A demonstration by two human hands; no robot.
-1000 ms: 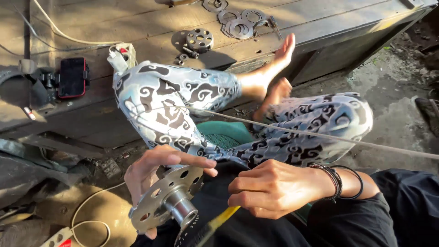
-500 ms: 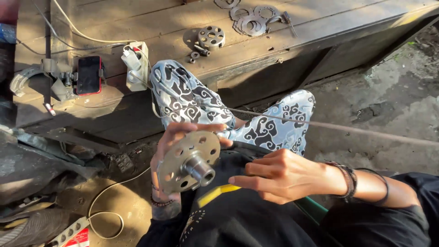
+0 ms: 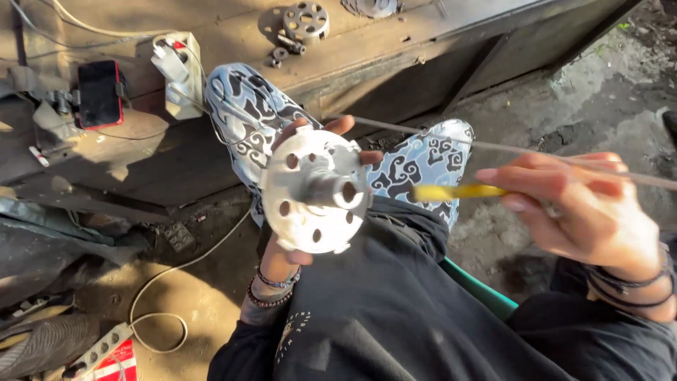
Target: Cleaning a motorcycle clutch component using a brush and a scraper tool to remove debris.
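Left hand: the left hand point(image 3: 300, 212) is up at chest height, cupped behind the hub point(image 3: 315, 189), thumb and fingertips hooked over its rim.
Hub: a round silver flange with a ring of holes and a short hollow stub in the middle, facing the camera, right above the lap.
Right hand: the right hand point(image 3: 585, 208) sits off to the side, fingers drawn together and pinching a yellow tool point(image 3: 455, 191); its tip points at the hub, close but not touching.
Rod: a thin grey rod point(image 3: 508, 148) runs across just above that hand, from behind the hub out to the frame edge.
Wrists: bead bracelets point(image 3: 271, 289) on the left, dark bands point(image 3: 624, 286) on the right.
Legs: patterned trousers point(image 3: 243, 116), knees raised behind the hub.
Ground: a white cable point(image 3: 176, 271) loops over the dirt.
Bench: further back, a wooden bench point(image 3: 211, 42) carries a red phone point(image 3: 99, 93), a white power strip point(image 3: 180, 74) and a second hub point(image 3: 305, 21).
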